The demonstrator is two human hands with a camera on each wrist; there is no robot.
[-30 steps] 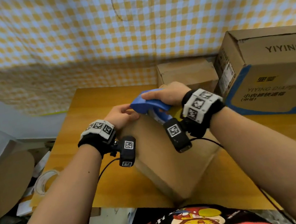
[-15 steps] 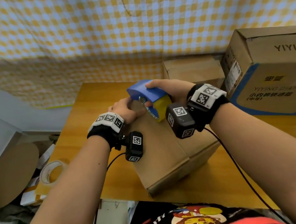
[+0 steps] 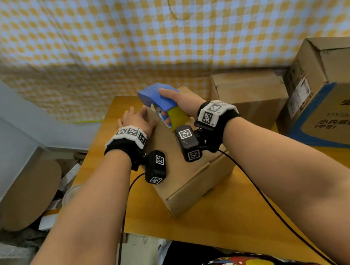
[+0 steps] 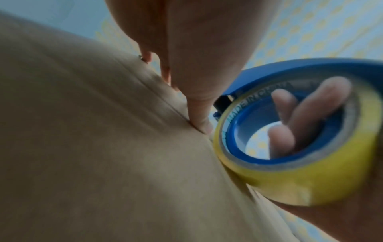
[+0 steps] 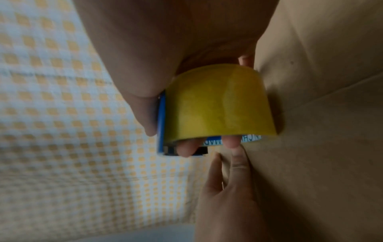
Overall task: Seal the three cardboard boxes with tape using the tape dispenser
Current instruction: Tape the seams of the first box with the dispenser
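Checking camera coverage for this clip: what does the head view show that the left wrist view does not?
Only the head view shows the two other cardboard boxes: a plain one and a printed one on the wooden table. Only the left wrist view shows right-hand fingertips through the yellow tape roll. Both show the left hand on the near box beside the blue tape dispenser.

My left hand (image 4: 186, 49) lies on the cardboard box (image 4: 93, 147), straight fingers pressed along the seam between its flaps, one fingertip (image 4: 204, 126) right on the line. Just beside that fingertip sits the tape dispenser (image 4: 300, 139): a blue frame with a yellow tape roll (image 4: 311, 185) around it, its edge touching the box top. Through the roll's open middle I see the fingers (image 4: 311, 111) of my right hand (image 4: 352, 221) curled inside. Yellow-checked cloth (image 4: 311, 32) hangs blurred behind
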